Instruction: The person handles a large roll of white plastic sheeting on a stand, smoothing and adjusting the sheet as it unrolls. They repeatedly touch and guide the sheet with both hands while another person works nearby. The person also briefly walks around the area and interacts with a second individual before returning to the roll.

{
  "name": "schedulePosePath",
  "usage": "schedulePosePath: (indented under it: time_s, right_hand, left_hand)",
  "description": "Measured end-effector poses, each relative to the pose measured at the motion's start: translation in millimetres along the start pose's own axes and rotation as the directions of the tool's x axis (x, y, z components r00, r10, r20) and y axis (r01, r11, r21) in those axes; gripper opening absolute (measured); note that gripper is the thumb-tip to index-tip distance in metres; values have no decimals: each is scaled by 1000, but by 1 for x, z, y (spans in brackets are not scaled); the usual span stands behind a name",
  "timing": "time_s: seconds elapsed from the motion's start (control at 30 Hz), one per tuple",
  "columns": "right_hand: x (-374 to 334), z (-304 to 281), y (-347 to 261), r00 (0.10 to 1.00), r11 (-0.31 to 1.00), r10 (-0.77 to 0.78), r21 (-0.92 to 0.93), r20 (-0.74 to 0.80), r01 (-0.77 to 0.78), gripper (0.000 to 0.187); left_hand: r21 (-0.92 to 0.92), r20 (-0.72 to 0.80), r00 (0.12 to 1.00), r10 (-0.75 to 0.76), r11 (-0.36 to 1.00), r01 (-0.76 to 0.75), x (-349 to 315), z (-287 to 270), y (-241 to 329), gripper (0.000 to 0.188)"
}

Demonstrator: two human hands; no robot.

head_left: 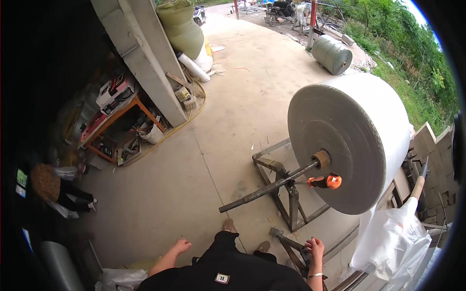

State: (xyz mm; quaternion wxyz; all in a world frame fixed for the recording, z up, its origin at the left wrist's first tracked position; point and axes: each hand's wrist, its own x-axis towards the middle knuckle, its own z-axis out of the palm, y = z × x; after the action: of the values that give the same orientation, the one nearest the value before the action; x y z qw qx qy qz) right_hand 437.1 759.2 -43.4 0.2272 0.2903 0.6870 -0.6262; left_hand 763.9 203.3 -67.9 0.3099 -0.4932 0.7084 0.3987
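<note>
One black shirt [262, 274] fills my near view. Over my feed, left hand [181, 246] and right hand [316, 249] show bent fingers [314, 241]; I cannot tell if either grips. Ahead right, one big roll [347, 140] surrounds one bar [264, 189], long axis slanting from lower left up into the core [321, 159]. One screwdriver [325, 182] lies beside it.
</note>
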Motion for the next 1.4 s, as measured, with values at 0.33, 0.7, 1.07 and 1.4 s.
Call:
schedulePosePath:
  time_s: [0.33, 0.7, 1.07, 1.4]
  right_hand:
    - [-38, 239, -4, 895, 516, -343, -739, 285, 433, 34]
    - [-49, 510, -50, 874, 564, -285, -668, 394, 485, 32]
    - [60, 547, -174, 823, 635, -568, -640, -8, 432, 35]
    - [249, 530, -394, 630, 779, -368, 143, -684, 611, 41]
  left_hand:
    - [201, 279, 955, 101, 966, -161, 91, -140, -35, 53]
    - [124, -233, 916, 327, 944, -305, 236, -406, 52, 42]
    - [133, 545, 502, 672, 522, -843, 283, -407, 329, 54]
    - [235, -105, 994, -5, 972, 30, 459, -581, 302, 47]
